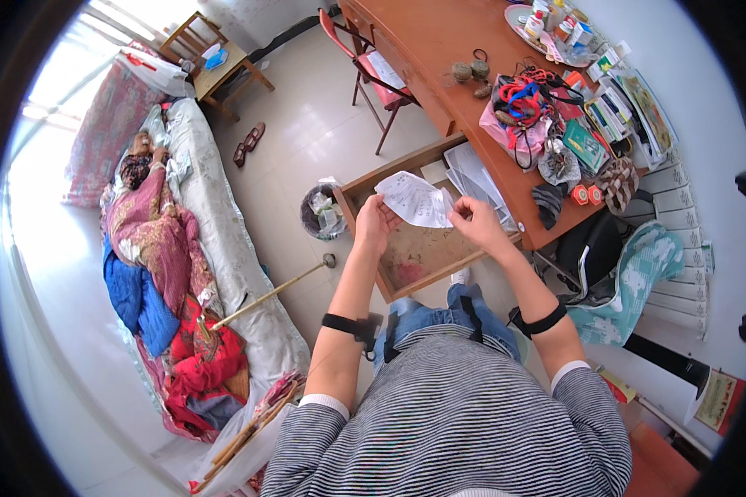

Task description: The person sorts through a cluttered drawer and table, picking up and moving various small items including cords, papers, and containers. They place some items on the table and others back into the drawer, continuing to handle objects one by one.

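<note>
Between my hands is a creased white sheet of paper point(413, 200) that bears writing. My left hand point(374, 225) grips its left edge, thumb on top. At its right edge, my right hand point(476, 223) pinches it between thumb and fingers. Below the sheet, a wooden drawer point(404, 163) is pulled out from the brown desk point(423, 43). White papers and clear plastic sleeves point(472, 177) lie along the drawer's desk side. Its bare bottom shows stains near the front.
A lined waste bin point(323, 214) stands left of the drawer. Beyond it, a person point(152, 217) lies on a bed point(208, 168) with a cane point(273, 292) across its edge. A red folding chair point(379, 77) stands at the desk. Cords point(525, 102) and a tray point(519, 15) crowd the desktop.
</note>
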{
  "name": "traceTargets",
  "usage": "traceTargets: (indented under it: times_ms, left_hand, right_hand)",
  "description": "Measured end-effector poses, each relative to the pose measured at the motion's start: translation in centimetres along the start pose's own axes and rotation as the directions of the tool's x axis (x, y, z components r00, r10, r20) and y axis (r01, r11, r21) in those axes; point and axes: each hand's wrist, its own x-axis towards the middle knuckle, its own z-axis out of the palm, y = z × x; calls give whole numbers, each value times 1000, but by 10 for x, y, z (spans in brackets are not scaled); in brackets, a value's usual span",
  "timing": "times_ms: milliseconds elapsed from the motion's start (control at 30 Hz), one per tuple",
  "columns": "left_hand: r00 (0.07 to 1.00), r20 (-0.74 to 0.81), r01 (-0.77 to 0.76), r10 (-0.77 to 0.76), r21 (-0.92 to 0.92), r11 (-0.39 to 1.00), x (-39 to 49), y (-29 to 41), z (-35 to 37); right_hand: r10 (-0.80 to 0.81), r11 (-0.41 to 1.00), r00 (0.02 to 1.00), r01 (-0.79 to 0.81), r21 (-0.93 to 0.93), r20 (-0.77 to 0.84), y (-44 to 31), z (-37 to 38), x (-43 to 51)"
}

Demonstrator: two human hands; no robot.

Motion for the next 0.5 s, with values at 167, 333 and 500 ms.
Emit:
traceTargets:
  times_ms: [167, 333, 500]
  left_hand:
    - [997, -77, -25, 27, 29, 999, 8, 4, -5]
    - [986, -89, -136, 140, 53, 989, 15, -3, -8]
    - [963, -145, -209, 228, 130, 969, 17, -10, -3]
  right_hand:
    - [88, 991, 975, -107, 81, 205, 8, 16, -17]
    - [172, 911, 895, -304, 280, 412, 5, 34, -28]
    - [81, 845, 897, -293, 448, 434, -15, 44, -39]
